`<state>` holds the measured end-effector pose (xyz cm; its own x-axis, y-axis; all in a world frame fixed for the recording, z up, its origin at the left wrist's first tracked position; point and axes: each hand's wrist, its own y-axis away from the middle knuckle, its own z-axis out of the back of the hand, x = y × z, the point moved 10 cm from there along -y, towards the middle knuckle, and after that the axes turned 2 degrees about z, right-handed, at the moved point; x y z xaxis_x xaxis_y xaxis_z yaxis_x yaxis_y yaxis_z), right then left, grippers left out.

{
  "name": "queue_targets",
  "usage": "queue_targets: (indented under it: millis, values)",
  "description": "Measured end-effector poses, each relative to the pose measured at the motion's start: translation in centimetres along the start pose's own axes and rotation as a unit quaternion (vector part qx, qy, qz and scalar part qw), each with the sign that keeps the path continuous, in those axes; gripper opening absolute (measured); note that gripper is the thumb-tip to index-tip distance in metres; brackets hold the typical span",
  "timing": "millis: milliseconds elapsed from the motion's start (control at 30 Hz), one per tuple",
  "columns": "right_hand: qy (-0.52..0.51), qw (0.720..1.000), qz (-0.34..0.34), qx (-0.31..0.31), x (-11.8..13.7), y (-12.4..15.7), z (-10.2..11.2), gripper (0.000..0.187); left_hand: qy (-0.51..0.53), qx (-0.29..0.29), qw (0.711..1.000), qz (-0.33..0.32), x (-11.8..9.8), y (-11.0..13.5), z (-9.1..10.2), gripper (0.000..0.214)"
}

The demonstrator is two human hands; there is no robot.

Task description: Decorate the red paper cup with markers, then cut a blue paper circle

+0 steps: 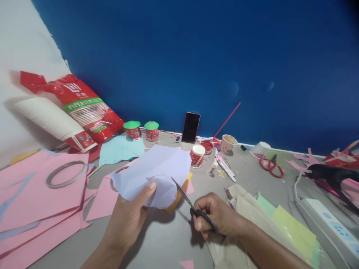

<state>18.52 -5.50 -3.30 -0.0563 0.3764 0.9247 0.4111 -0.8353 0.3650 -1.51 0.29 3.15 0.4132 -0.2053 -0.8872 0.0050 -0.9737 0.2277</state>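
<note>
My left hand [136, 209] pinches a sheet of pale lavender paper [165, 164] between thumb and fingers, holding it above the table. A curved outline is drawn on the sheet, and part of it is cut along that curve. My right hand [214, 216] grips black-handled scissors [186, 198] by the finger loops. Their blades reach the sheet at the right side of the curve. Behind the sheet, partly covered, lies a piece of orange-yellow paper [179, 196]. Just past the sheet's right edge stands a small red paper cup [197, 157].
Pink sheets [53, 201] with a tape roll [67, 174] cover the left. Behind are a bag of paper cups [86, 108], two green-topped cups [132, 130] and a phone [191, 127]. Red-handled scissors [271, 167], markers [226, 168] and a power strip [331, 224] lie to the right.
</note>
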Motion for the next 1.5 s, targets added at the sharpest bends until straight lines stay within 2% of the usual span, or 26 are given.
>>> queue_targets:
  millis: [133, 533, 733, 1000, 1133, 1333, 1500]
  values:
    - [-0.001, 1.000, -0.005, 0.002, -0.1, 0.0, 0.0, 0.074, 0.006, 0.012, 1.000, -0.010, -0.2, 0.2, 0.1, 0.073]
    - [-0.016, 0.999, -0.008, 0.027, 0.1, 0.2, -0.6, 0.077, -0.022, 0.023, 0.999, -0.005, -0.2, 0.7, 0.1, 0.078]
    - [-0.012, 1.000, -0.011, 0.026, -0.2, 0.1, -0.4, 0.072, -0.022, 0.017, 1.000, -0.010, -0.2, 0.5, 0.6, 0.075]
    - [-0.013, 0.999, -0.024, 0.021, -0.4, 0.2, -0.5, 0.072, -0.010, -0.011, 1.000, -0.004, 0.4, -0.4, 1.4, 0.050]
    - [-0.010, 1.000, -0.017, 0.023, -0.1, 0.3, -0.6, 0.075, -0.004, -0.019, 1.000, 0.002, 0.3, -0.4, 1.3, 0.056]
    - [-0.005, 1.000, -0.013, 0.021, 0.1, 0.3, -0.7, 0.078, -0.001, 0.018, 1.000, 0.004, 0.2, -0.2, 0.5, 0.057]
    - [0.000, 1.000, -0.010, 0.023, -0.1, 0.3, -0.7, 0.075, 0.007, 0.021, 1.000, 0.003, 0.2, -0.2, 0.6, 0.057]
